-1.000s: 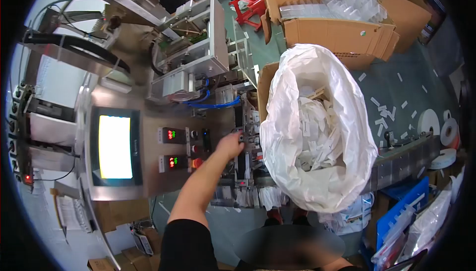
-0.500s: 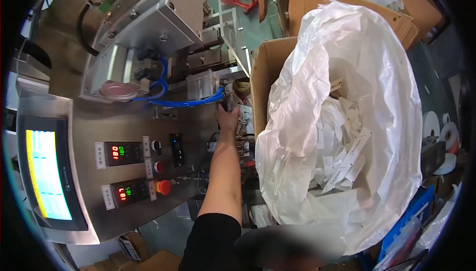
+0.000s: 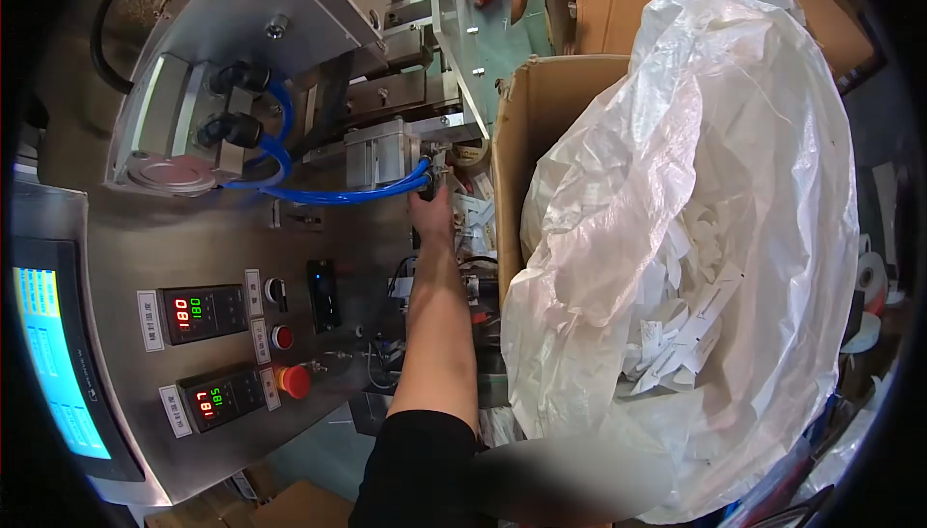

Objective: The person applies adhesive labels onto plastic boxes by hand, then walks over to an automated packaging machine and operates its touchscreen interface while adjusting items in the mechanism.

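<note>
My left arm reaches forward along the side of a steel machine. At its far end my left hand (image 3: 434, 216) is small in view, beside a metal cylinder block (image 3: 379, 155) with blue air hoses (image 3: 338, 197). The fingers look closed around a small dark part below the hose fittings; what it is I cannot make out, and the fingertips are partly hidden. White scraps (image 3: 475, 222) lie just right of the hand. My right hand is out of view.
At left are a touchscreen (image 3: 60, 364), two temperature displays (image 3: 201, 311) and a red emergency stop button (image 3: 293, 382). A large white plastic bag (image 3: 589, 335) holding paper-like strips (image 3: 690, 335) fills the right side, in front of a cardboard box (image 3: 550, 103). A blurred patch covers the bottom middle.
The view has shifted closer to the machine, so the panel sits lower and further left. My left hand stays by the hose fittings, with a dark part now visible at its fingers.
</note>
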A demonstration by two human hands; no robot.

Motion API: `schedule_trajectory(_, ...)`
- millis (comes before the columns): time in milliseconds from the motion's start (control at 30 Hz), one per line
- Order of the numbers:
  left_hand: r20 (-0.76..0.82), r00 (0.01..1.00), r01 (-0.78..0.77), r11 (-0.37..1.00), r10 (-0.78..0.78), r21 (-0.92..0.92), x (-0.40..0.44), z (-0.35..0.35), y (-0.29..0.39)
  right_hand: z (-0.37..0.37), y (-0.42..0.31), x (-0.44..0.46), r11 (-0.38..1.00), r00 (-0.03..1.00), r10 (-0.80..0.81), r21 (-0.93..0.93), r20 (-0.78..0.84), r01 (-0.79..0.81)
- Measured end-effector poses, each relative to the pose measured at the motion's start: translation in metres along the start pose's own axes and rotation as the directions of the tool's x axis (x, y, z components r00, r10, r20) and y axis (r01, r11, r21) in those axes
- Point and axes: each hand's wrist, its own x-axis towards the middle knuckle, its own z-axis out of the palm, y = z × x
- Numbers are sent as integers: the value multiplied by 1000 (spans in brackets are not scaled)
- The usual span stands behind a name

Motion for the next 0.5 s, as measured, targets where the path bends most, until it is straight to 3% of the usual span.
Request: schedule_trajectory(500, -75, 996, -48, 993, 40, -112, -8, 3, 10, 9, 4, 3, 1000, 1000, 0, 20, 9, 0)
